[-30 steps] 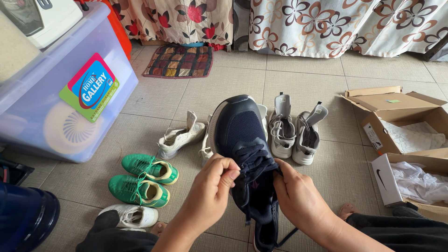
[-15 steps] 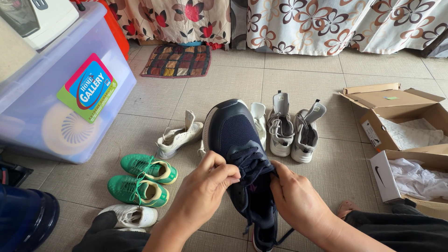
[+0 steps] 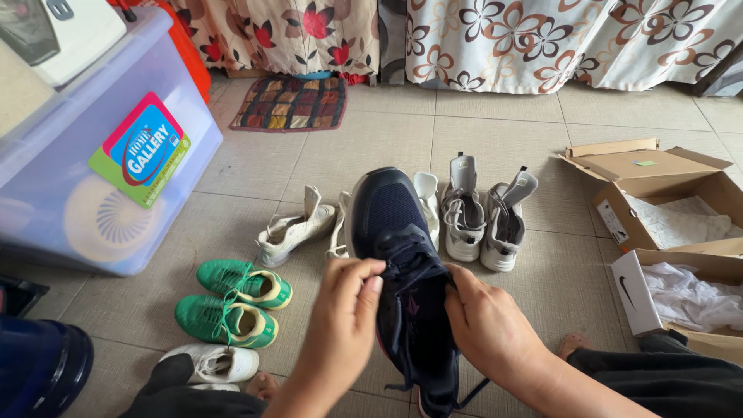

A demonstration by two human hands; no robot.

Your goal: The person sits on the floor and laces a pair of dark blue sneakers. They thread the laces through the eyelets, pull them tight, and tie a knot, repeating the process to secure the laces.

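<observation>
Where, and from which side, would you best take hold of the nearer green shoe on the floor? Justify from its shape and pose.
Grip the nearer green shoe at its heel collar, coming from above on its right end. It sits upright on its sole with the opening facing up, so fingers can likely hook inside the rim there; the laced front offers less to pinch.

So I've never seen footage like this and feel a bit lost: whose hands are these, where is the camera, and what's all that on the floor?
The camera sits on a person's head and looks down, so the two bare hands are their own. The left hand and right hand both grip a dark navy sneaker at its laces, toe pointing away. On the tiled floor lie a green pair of shoes, a cream pair partly behind the sneaker, a grey high-top pair and one white shoe. To the right are open cardboard shoeboxes with paper inside; to the left, a clear plastic storage bin.
</observation>
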